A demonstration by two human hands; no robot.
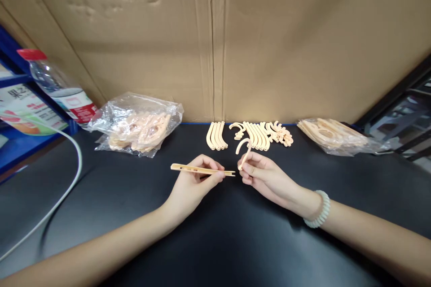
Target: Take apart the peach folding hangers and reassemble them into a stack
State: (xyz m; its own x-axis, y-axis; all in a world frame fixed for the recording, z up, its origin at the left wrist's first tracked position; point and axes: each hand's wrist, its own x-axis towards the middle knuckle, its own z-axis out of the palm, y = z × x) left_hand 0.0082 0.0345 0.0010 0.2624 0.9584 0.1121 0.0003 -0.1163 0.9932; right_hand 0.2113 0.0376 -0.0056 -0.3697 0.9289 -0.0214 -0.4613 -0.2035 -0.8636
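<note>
My left hand (198,179) pinches a long, thin beige plastic hanger arm (190,169) between thumb and fingers. The arm is seen edge-on, lies nearly level and has slots along its side; its forked end points at my right hand. My right hand (261,172) grips the lower stem of a beige hanger hook (248,149), whose curved top stands up and opens to the left. A small gap separates the two pieces. Behind the hands, curved hanger arms (217,136) lie side by side, with more arms (257,136) and a heap of hooks (281,134) to their right.
A clear plastic bag (139,125) of beige parts lies at left, another bag (332,134) at right. A red-capped bottle (62,87) leans by a blue shelf (20,154). A white cable (76,175) crosses the black table (208,237). Cardboard (286,45) walls the back.
</note>
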